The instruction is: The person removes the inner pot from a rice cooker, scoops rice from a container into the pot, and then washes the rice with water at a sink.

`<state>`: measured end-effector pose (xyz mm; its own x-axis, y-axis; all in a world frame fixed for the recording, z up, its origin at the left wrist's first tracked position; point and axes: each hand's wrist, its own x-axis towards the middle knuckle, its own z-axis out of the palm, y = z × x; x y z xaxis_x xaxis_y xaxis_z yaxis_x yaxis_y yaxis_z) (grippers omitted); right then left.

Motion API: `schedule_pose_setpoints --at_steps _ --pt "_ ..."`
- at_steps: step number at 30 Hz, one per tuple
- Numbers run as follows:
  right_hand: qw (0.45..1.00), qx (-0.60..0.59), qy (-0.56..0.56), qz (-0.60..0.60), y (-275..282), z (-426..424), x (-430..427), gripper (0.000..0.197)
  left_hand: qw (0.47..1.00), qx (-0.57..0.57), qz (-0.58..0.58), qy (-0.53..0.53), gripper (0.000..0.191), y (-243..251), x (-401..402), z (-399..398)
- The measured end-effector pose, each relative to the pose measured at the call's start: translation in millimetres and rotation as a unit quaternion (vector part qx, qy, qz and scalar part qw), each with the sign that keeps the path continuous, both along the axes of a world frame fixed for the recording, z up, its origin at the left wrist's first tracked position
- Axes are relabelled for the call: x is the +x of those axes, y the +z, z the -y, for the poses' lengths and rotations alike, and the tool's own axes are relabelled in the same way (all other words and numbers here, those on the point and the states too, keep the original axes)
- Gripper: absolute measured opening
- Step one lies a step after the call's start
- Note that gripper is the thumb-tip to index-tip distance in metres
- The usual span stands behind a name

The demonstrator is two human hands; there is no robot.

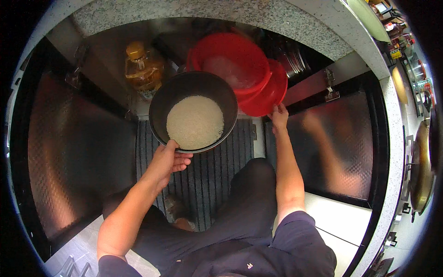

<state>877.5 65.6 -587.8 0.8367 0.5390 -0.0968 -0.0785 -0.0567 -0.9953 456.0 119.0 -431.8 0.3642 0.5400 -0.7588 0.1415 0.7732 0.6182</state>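
Note:
My left hand (165,160) holds the near rim of a dark inner cooking pot (162,100), thumb inside the rim and fingers beneath. White uncooked rice (195,121) covers the pot's bottom. Beyond it, inside the open cabinet, stands a red plastic bucket (238,43), tilted in view, with something whitish at its bottom that I cannot make out. A round red plastic lid (266,100) leans by the bucket's right side. The fingers of my right hand (279,119) pinch this lid's near right edge. The pot hides part of the bucket's near left side.
A large bottle of yellow oil (143,72) with a yellow cap stands left in the cabinet. Open cabinet doors flank me, left (83,138) and right (322,149). The speckled stone countertop (207,10) overhangs the opening. A grey ribbed mat (200,187) lies below.

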Motion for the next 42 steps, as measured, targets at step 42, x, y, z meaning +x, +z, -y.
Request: schedule_pose_setpoints --at_steps 42 --pt "0.642 -0.026 0.415 0.644 95 -155 -116 0.069 0.993 -0.118 0.006 -0.007 0.033 -8 0 52"
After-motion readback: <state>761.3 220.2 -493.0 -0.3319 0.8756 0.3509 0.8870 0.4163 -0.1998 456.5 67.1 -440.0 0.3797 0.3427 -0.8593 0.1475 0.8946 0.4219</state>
